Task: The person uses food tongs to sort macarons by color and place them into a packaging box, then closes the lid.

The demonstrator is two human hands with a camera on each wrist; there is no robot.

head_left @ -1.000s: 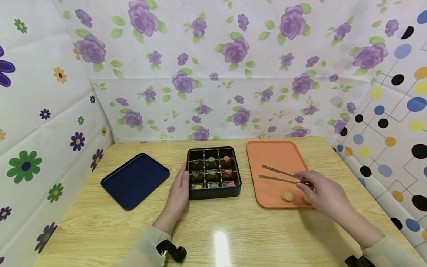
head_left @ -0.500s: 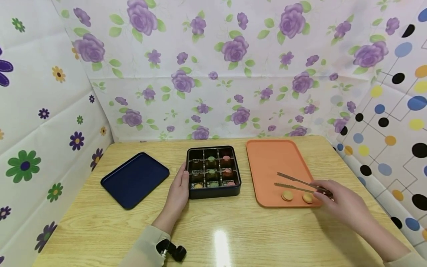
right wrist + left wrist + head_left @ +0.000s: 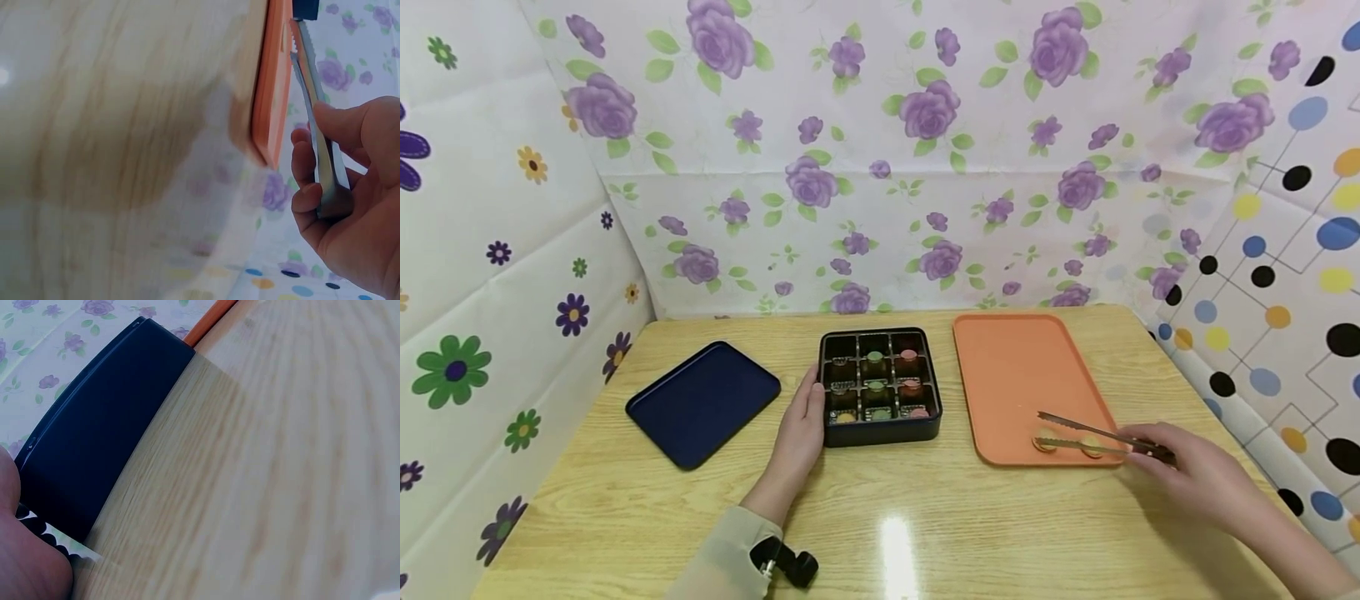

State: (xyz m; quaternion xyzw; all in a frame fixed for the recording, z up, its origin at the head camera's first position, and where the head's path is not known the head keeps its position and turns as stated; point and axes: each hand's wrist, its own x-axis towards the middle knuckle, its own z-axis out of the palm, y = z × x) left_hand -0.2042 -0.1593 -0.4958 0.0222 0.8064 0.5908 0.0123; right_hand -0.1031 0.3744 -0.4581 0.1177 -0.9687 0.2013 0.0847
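Observation:
In the head view my right hand (image 3: pixel 1187 467) holds metal tongs (image 3: pixel 1082 427), thumb on one arm and fingers round the other. The tongs' spread tips overlap a left tan macaron (image 3: pixel 1047 432) and a right tan macaron (image 3: pixel 1092 441) near the front of the orange tray (image 3: pixel 1011 358). Nothing sits between the tips. My left hand (image 3: pixel 801 429) rests against the left wall of a dark blue divided box (image 3: pixel 883 433), fingers extended along it. Inside, green macarons (image 3: pixel 876 357) fill the middle column, pink macarons (image 3: pixel 909 355) the right one; a yellow macaron (image 3: pixel 846 417) lies front left.
A dark blue flat tray (image 3: pixel 703 404), perhaps the box's lid, lies tilted on the wooden table (image 3: pixel 850 517) to the left. Floral cloth (image 3: pixel 880 208) hangs behind the table, with patterned cloth on both sides.
My right hand has moved right and toward the front with the tongs, bringing their tips from the tray's middle down over the tan macarons. The left hand and the box stay in place.

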